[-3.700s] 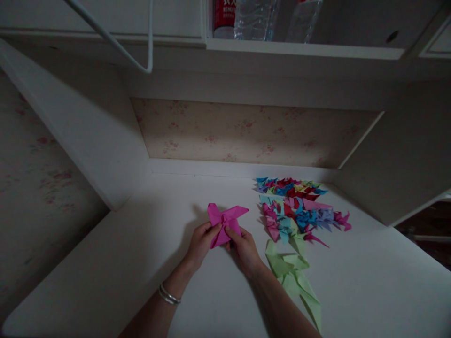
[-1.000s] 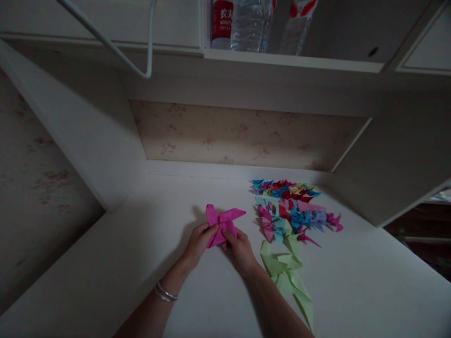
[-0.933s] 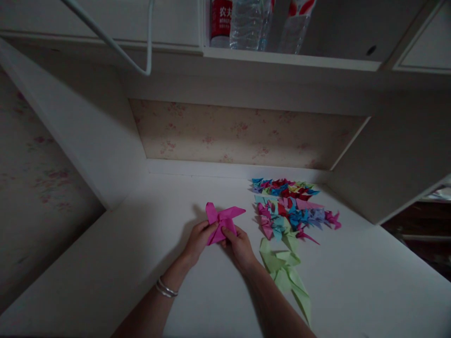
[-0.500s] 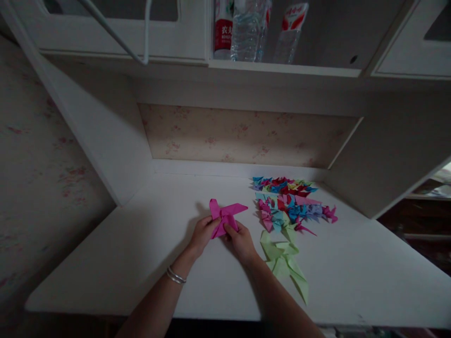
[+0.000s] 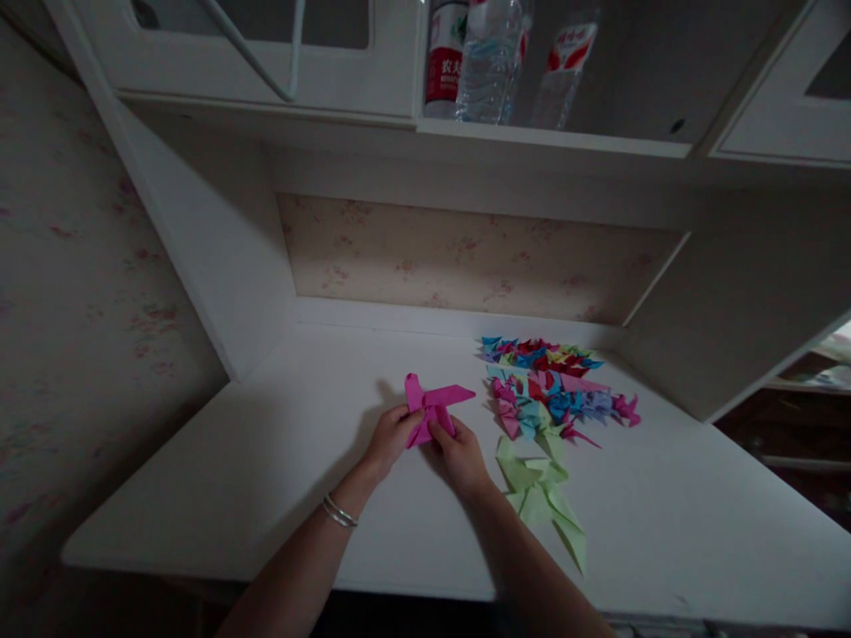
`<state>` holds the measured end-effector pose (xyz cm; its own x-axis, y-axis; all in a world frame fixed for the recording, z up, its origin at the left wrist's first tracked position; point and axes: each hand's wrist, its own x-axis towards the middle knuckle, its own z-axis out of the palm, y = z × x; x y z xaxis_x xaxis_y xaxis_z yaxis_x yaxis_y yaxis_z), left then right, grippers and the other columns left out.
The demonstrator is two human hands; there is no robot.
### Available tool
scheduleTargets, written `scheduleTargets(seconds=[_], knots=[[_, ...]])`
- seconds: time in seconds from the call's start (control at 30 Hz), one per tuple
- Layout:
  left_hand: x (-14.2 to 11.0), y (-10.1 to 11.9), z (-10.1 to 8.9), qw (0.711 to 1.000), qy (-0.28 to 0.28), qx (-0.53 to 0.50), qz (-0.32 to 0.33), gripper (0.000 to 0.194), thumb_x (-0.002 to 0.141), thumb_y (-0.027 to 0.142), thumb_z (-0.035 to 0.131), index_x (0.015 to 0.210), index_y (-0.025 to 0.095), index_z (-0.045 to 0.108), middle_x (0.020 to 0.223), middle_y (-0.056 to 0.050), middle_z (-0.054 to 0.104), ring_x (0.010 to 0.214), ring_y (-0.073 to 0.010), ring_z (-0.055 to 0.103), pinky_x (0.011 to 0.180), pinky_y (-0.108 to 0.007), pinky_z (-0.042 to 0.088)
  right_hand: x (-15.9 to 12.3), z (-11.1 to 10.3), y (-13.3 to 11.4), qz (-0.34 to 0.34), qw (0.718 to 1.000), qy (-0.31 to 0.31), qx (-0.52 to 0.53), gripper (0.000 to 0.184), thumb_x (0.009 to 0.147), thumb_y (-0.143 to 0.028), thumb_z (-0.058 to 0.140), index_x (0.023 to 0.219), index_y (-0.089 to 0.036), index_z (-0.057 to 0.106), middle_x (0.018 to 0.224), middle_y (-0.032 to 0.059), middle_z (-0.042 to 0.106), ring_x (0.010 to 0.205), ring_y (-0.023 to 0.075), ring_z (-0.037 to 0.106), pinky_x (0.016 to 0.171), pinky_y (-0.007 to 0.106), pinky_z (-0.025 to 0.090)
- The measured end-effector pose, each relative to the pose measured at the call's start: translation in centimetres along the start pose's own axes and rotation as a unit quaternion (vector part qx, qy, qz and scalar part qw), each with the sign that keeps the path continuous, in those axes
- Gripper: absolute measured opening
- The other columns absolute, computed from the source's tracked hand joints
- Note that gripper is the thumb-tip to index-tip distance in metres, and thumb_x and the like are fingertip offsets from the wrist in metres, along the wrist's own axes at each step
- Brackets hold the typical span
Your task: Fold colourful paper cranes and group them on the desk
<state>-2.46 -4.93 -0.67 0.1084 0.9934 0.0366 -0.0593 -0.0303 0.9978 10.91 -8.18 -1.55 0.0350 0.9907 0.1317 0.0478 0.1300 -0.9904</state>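
Note:
A bright pink folded-paper figure (image 5: 440,395) is held between both hands, above the white desk (image 5: 266,461). My left hand (image 5: 391,437) pinches its left side, thumb on top of the folds. On the lower right, my right hand (image 5: 461,456) grips it with the thumb pressed onto the paper. One long pointed flap sticks out to the right, and a shorter blunt one points up. The fingers beneath the paper are mostly hidden. To the right of my right hand lies a larger pale green folded-paper figure (image 5: 537,492).
Many small coloured paper figures (image 5: 555,403) lie in rows at the back right of the desk. Overhead, a cabinet shelf (image 5: 551,143) holds plastic bottles (image 5: 488,66). A white cable (image 5: 256,62) hangs at the upper left. Side panels (image 5: 219,239) bound the desk.
The camera view has shifted slightly, so the whole scene sits a little further right. Both hands keep their grip on the pink paper figure, with little visible change in its folds.

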Motion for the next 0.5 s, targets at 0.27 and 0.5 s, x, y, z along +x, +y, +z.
scheduleTargets(seconds=[0.27, 0.5], knots=[[-0.10, -0.05, 0.13, 0.999, 0.019, 0.023, 0.025, 0.037, 0.071, 0.047, 0.062, 0.076, 0.011, 0.069, 0.065, -0.001, 0.060, 0.059, -0.0119, 0.049, 0.055, -0.022, 0.035, 0.15, -0.01, 0.73, 0.004, 1.000, -0.006, -0.004, 0.034, 0.082, -0.051, 0.054, 0.074, -0.018, 0.055, 0.059, -0.0043, 0.045, 0.052, 0.0105, 0.038, 0.049, 0.023, 0.029], [-0.11, -0.32, 0.00, 0.999, 0.020, 0.039, 0.029, 0.035, 0.073, 0.044, 0.060, 0.080, 0.011, 0.069, 0.069, -0.002, 0.061, 0.062, -0.0132, 0.050, 0.057, -0.023, 0.036, -0.02, -0.04, 0.06, 0.010, 1.000, -0.007, -0.021, 0.035, 0.080, -0.052, 0.054, 0.072, -0.018, 0.054, 0.057, -0.0035, 0.047, 0.052, 0.0114, 0.040, 0.049, 0.023, 0.030]])
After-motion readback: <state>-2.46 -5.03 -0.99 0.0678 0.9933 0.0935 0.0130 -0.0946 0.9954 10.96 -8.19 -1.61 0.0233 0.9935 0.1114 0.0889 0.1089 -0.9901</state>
